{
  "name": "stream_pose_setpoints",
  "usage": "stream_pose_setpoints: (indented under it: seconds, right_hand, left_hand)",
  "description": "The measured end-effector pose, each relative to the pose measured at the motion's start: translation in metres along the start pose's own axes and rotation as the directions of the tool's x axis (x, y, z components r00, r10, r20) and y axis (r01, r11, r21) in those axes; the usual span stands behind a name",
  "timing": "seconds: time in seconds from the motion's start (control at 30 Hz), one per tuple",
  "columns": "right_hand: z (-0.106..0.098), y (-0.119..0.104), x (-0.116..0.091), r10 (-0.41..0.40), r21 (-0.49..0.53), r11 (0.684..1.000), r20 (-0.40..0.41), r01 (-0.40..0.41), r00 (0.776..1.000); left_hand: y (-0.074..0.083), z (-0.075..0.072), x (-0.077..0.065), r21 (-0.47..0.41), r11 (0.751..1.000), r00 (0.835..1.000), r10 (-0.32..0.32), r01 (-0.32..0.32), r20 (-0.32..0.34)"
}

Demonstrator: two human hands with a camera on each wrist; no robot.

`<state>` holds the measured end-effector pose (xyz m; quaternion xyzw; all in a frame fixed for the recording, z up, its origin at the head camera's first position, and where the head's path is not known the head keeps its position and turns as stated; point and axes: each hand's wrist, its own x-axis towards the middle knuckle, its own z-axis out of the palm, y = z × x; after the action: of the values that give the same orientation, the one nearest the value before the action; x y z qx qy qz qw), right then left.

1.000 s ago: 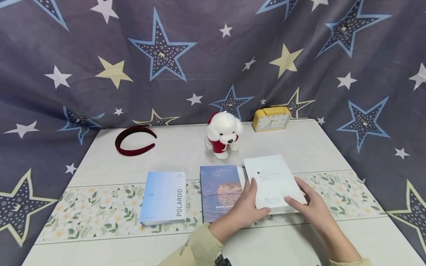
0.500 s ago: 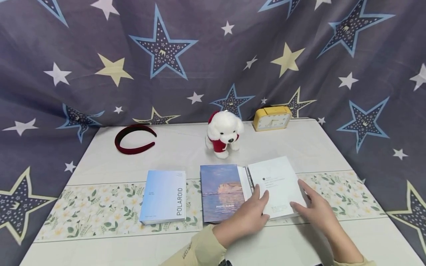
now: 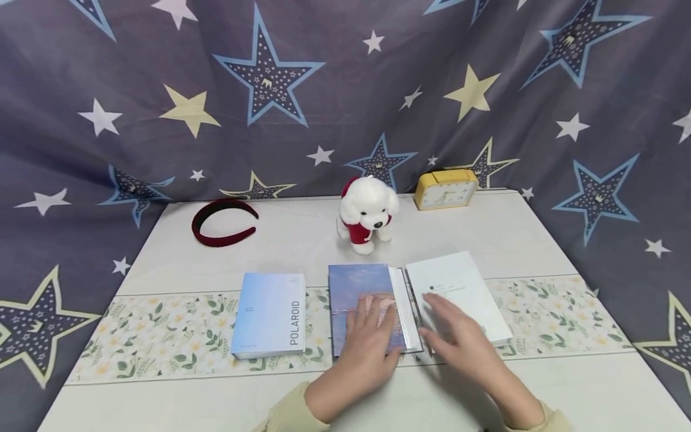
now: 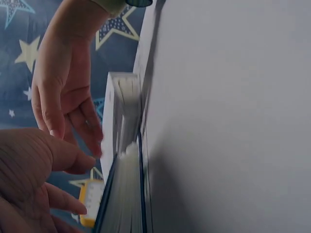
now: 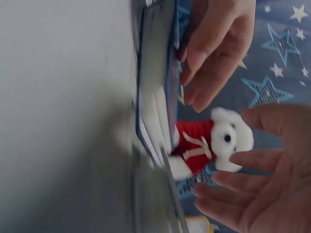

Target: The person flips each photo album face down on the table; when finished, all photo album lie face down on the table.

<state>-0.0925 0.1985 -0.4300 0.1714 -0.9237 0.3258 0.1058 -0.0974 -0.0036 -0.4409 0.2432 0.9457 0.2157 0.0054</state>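
In the head view my left hand (image 3: 368, 342) is over the blue photo album (image 3: 351, 285), which has a sea cliff on its cover. Its fingers are extended and spread; whether they touch the cover is unclear. White pages show along the album's right side. Beside it lies a thick white album (image 3: 475, 300) with small print, slightly turned. My right hand (image 3: 464, 342) is above that album's left part, fingers loosely extended, holding nothing. The right wrist view shows both the right hand (image 5: 262, 179) and the left hand (image 5: 218, 53) above the albums, with nothing gripped.
A light blue album marked POLAROID (image 3: 269, 312) lies to the left. Behind stand a white toy dog (image 3: 369, 207) in red clothes and a yellow clock (image 3: 447, 191). A dark red headband (image 3: 224, 241) lies at the back left. A starry curtain (image 3: 324, 90) hangs behind the table.
The white album has shifted right and both hands have let go of it. My left hand has moved left over the blue album; my right hand has moved left from the white album's right edge.
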Motion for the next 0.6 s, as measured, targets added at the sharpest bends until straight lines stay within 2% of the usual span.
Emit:
stream_pose_setpoints:
  seconds: [0.1, 0.2, 0.3, 0.47, 0.6]
  right_hand:
    - [0.012, -0.007, 0.002, 0.011, 0.029, 0.999, 0.122, -0.015, 0.992]
    - [0.02, -0.014, 0.003, 0.048, 0.045, 0.997, 0.194, -0.058, 0.98]
    - [0.026, -0.02, 0.004, 0.091, 0.059, 0.992, 0.234, -0.108, 0.968]
    - [0.034, -0.03, 0.004, 0.178, 0.093, 0.972, 0.3, -0.215, 0.937]
    - [0.038, -0.036, 0.006, 0.237, 0.134, 0.949, 0.295, -0.286, 0.926]
  left_hand:
    - [-0.008, -0.002, -0.004, 0.02, 0.998, 0.998, -0.057, 0.057, -0.025]
    - [-0.016, -0.002, -0.008, 0.002, 0.994, 0.993, -0.108, 0.108, -0.041]
    - [-0.022, -0.002, -0.012, -0.042, 0.991, 0.99, -0.133, 0.131, -0.049]
    - [-0.03, -0.001, -0.017, -0.107, 0.985, 0.99, -0.139, 0.134, -0.032]
    - [-0.034, -0.003, -0.02, -0.147, 0.977, 0.988, -0.155, 0.151, -0.013]
